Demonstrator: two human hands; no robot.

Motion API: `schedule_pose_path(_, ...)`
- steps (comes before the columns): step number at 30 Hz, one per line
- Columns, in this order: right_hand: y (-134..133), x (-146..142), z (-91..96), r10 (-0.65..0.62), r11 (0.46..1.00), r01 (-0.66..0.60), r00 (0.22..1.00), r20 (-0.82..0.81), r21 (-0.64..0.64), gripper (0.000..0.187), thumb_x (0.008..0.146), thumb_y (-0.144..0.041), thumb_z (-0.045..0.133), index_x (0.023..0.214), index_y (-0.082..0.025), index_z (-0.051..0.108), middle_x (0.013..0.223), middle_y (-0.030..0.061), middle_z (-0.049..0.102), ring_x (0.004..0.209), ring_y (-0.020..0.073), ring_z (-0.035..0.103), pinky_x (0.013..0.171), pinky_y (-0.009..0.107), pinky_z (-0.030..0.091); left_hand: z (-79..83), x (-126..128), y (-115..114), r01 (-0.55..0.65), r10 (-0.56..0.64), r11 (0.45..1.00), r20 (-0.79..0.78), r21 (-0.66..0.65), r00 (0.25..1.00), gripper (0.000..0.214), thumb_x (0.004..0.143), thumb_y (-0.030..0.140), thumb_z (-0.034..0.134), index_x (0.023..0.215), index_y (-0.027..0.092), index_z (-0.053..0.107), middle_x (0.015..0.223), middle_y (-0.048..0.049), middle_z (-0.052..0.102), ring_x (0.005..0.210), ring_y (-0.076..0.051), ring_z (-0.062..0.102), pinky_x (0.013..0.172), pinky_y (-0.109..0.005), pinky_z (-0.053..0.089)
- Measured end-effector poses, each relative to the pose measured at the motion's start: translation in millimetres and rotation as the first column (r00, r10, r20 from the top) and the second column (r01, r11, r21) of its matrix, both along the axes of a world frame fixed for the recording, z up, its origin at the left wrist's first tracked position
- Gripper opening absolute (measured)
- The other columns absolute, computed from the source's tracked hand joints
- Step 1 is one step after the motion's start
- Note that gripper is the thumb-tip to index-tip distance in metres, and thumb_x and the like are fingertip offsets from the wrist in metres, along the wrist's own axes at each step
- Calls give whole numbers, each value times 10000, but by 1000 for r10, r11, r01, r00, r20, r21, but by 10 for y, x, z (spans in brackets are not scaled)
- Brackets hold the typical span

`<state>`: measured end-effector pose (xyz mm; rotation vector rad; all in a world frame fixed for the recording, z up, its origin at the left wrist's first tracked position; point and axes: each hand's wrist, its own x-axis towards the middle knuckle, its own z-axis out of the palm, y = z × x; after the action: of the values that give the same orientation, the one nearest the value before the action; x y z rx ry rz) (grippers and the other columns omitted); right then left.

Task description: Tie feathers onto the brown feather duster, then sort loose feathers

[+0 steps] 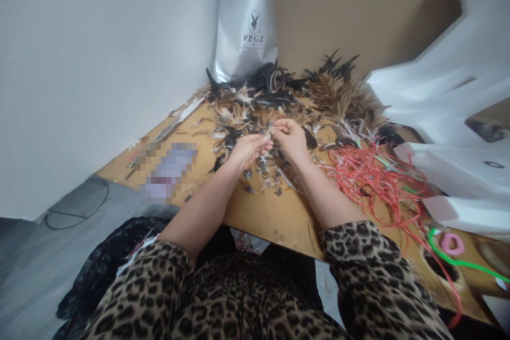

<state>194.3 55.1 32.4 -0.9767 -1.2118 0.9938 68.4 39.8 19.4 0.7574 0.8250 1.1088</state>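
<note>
Over the middle of the wooden table, my left hand [252, 150] and my right hand [289, 137] meet with fingertips nearly touching. Both are closed in a pinch on a small brown feather tuft [268, 121], whose tips fan out away from me. How the grip is shared between the fingers is partly hidden. Loose brown and white feathers [227, 117] lie scattered around and beneath my hands. Behind them is a heap of long black feathers [271, 82]. To the right of that rests a thick bundle of brown feathers [342, 95] with black tips.
Tangled red string [370, 180] covers the table's right side, near white plastic sheeting [434, 85]. A green cord [458, 260] and a pink ring [453, 244] lie near a hole in the tabletop [263, 220]. At the back stands a silver bag [247, 21] against the wall.
</note>
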Motion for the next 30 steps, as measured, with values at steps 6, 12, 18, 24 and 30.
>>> schedule_pose_path(6,-25,-2,15,-13,1000,13,997,82,-1,233,592,-255,678,779,-190,555,661,-36,603,608,95,559,669,253,467,14,15,-11,-26,26,1000,-1,10,1000,78,731,123,668,693,70,626,614,-42,642,501,-44,565,488,-140,422)
schedule_pose_path(12,-13,23,36,-13,1000,15,996,93,-18,289,603,-295,673,849,-185,566,695,-22,624,640,106,573,718,271,473,35,6,-1,-78,78,996,-24,35,997,127,706,151,699,654,72,613,600,-41,632,481,-41,540,477,-150,405)
schedule_pose_path(18,116,225,-90,-77,997,66,927,367,42,232,644,-292,641,837,-166,622,738,5,633,653,122,557,696,281,450,30,-56,63,-200,197,979,62,48,978,93,740,155,667,706,83,619,660,-44,659,532,-39,567,490,-136,406)
schedule_pose_path(24,79,310,-116,-156,976,-44,540,827,213,155,703,-244,614,833,-207,691,892,48,639,843,193,546,786,336,402,59,-72,52,-231,229,972,50,35,972,103,756,151,648,692,85,602,716,-68,686,545,-45,584,488,-135,407)
schedule_pose_path(30,-10,251,-113,-208,967,-81,296,932,242,177,784,-260,555,892,-235,693,1059,75,632,1010,269,474,818,395,328,91,-71,25,-241,243,969,-25,58,970,121,746,186,663,694,93,606,747,-80,697,538,-54,590,468,-139,402)
